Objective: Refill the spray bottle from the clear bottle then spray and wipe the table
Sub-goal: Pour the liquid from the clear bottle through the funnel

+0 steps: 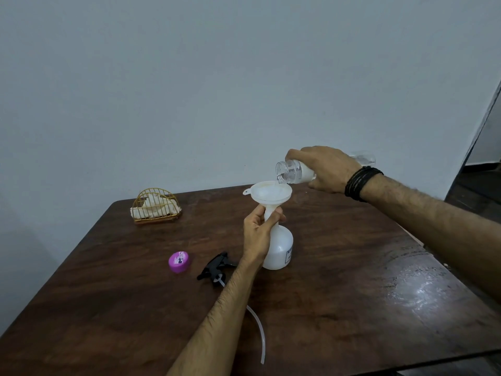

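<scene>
A white spray bottle (280,248) stands uncapped near the middle of the brown table (135,308). A white funnel (270,193) sits in its neck. My left hand (257,234) grips the bottle's neck just under the funnel. My right hand (328,169) holds the clear bottle (288,172) tipped nearly flat, its open mouth over the funnel, and a thin stream of liquid runs into it. The black spray head (215,267) lies on the table left of the bottle, its long clear tube (261,337) trailing toward the front edge.
A purple cap (179,262) lies left of the spray head. A gold wire holder (156,206) with a white cloth in it stands at the table's back left. A plain wall rises behind the table, and a dark doorway is at the far right.
</scene>
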Motion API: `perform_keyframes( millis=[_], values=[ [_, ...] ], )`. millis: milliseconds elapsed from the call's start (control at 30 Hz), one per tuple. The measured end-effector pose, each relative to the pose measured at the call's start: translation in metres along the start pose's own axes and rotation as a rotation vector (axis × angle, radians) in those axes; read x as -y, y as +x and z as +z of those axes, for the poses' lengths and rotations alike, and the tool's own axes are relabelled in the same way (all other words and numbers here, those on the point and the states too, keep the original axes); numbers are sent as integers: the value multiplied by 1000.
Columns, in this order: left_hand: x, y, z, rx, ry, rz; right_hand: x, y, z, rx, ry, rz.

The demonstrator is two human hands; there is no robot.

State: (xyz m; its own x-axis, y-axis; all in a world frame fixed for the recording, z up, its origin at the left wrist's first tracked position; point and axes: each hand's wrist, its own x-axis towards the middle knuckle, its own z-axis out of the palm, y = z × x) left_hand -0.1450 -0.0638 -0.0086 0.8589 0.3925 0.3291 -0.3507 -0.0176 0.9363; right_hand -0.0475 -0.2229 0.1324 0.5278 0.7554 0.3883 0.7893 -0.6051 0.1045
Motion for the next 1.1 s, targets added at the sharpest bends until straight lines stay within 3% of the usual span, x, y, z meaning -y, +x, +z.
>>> perform_keyframes(
  millis=[1100],
  values=[
    [0,0,0,-7,10,-4,-5,2,-1,-38,-69,-33]
  ],
)
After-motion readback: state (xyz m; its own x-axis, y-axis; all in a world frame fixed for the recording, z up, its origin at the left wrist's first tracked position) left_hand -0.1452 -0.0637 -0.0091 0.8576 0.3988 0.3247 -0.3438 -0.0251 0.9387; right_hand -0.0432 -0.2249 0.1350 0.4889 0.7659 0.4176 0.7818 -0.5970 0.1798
